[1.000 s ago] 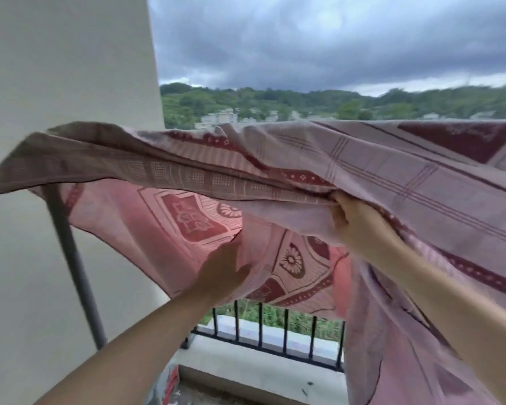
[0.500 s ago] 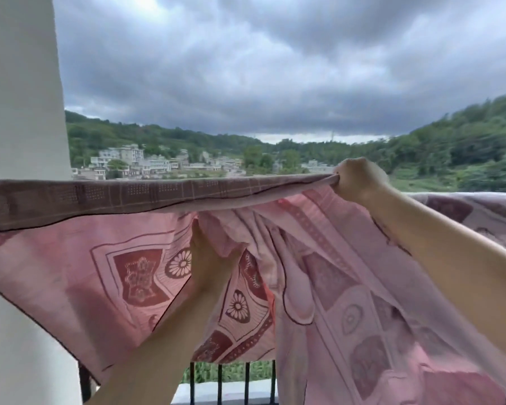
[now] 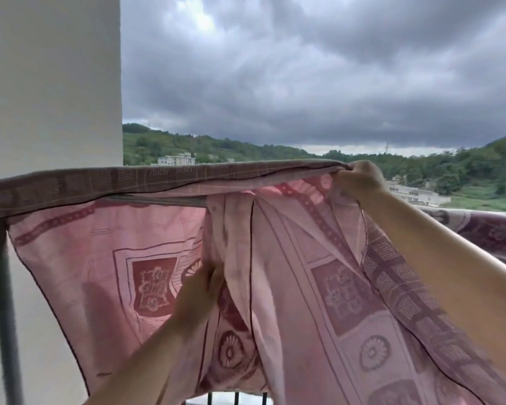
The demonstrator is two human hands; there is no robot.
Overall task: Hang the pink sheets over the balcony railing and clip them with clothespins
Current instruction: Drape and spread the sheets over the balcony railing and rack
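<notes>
Dark grey clouds fill the sky over green hills and small far houses. On the left stands a white wall (image 3: 50,83), with a grey metal post (image 3: 3,302) close beside it. From the top of that post a thin rail (image 3: 158,200) runs to the right, and the pink sheet (image 3: 79,258) hangs over it. The sheet's long top edge lies left to right along the rail.

In the middle, the left hand (image 3: 200,290) is low, below the rail. Its fingers are clamped on a bunched fold of the sheet that hangs straight down. Further right and higher, the right hand (image 3: 358,178) is at the top edge, and its fingers are pinched shut on the hem, lifting it above the rail. This hand is the nearer one to the rail.

I think the next job is to spread the bunched part out flat. No clothespins can be seen. Far right, another patterned sheet (image 3: 497,235) lies over the rail. Black railing bars (image 3: 236,398) peek out at the bottom.
</notes>
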